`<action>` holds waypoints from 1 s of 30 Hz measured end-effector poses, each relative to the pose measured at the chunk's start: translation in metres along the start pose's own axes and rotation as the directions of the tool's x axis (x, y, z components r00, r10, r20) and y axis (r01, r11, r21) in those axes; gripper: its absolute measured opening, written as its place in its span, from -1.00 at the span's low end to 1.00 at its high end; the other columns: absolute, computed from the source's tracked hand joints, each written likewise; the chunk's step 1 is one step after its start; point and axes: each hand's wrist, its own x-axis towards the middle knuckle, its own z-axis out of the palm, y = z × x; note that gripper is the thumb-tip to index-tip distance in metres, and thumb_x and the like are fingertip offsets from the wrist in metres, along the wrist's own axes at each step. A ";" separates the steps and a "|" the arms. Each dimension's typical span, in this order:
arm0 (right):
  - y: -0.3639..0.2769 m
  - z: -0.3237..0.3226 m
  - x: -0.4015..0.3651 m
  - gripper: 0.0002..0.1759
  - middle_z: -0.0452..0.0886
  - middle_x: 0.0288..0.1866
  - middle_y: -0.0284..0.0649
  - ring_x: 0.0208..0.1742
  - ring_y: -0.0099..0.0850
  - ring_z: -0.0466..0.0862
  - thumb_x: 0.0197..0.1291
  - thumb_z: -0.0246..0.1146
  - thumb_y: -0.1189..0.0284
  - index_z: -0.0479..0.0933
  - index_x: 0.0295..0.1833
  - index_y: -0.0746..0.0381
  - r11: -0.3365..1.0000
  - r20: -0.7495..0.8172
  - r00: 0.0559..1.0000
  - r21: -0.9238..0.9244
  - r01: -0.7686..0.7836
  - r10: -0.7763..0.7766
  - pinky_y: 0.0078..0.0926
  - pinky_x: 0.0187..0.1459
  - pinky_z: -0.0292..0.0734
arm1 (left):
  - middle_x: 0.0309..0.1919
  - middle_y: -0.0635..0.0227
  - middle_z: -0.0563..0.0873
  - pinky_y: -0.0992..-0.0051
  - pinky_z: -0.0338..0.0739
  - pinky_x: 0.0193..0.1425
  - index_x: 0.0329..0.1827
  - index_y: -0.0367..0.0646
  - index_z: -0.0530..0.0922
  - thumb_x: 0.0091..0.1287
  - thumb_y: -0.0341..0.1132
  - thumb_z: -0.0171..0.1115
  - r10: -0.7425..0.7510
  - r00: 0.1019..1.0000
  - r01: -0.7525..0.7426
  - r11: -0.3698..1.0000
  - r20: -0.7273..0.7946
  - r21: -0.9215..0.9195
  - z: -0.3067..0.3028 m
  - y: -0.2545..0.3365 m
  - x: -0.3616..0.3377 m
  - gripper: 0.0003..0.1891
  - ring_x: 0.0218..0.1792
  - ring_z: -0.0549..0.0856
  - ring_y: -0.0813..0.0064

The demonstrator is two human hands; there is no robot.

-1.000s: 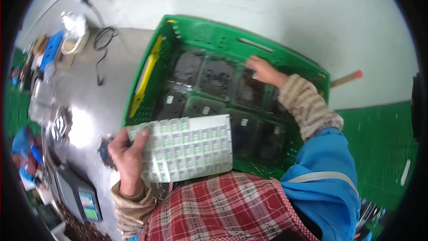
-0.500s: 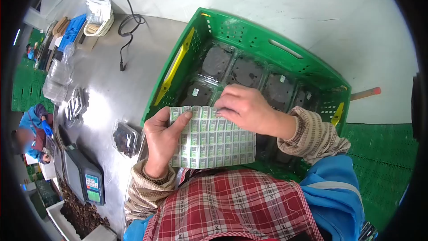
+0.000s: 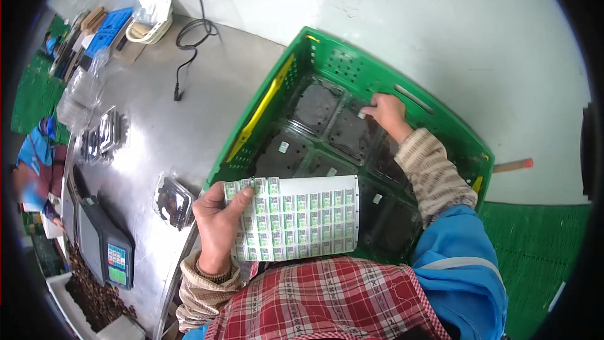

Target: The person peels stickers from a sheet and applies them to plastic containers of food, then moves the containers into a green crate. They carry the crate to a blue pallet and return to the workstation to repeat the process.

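A sheet of small green-and-white stickers is gripped along its left edge by my left hand, thumb on top. Part of its top row is bare white backing. My right hand reaches into the green crate and pinches a small white sticker at the fingertips. That sticker is right over the lid of a clear plastic box with dark contents. Several like boxes fill the crate floor, and some, such as the left box, bear a small sticker on the lid.
On the steel table at left are a filled clear box, a scale, stacked clear containers, a power cord and a white basket. A white tray of dark pieces is lower left. Another person stands at far left.
My right hand has left the sticker sheet and moved up and right into the crate with a sticker. The sheet's top row shows more bare backing; my view has shifted slightly.
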 end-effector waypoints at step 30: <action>-0.364 -0.090 0.026 -0.55 0.58 -0.11 -0.04 -0.18 -0.22 0.62 -0.04 0.34 0.43 0.44 -0.02 0.40 0.759 -0.281 0.855 0.396 0.516 -0.435 -0.34 -0.11 0.51 | -0.28 0.18 0.66 0.49 0.54 -0.26 -0.18 -0.34 0.56 0.12 -0.23 0.34 0.153 0.616 0.055 0.970 -0.773 0.236 -0.329 -0.114 0.049 -0.66 -0.33 0.64 0.44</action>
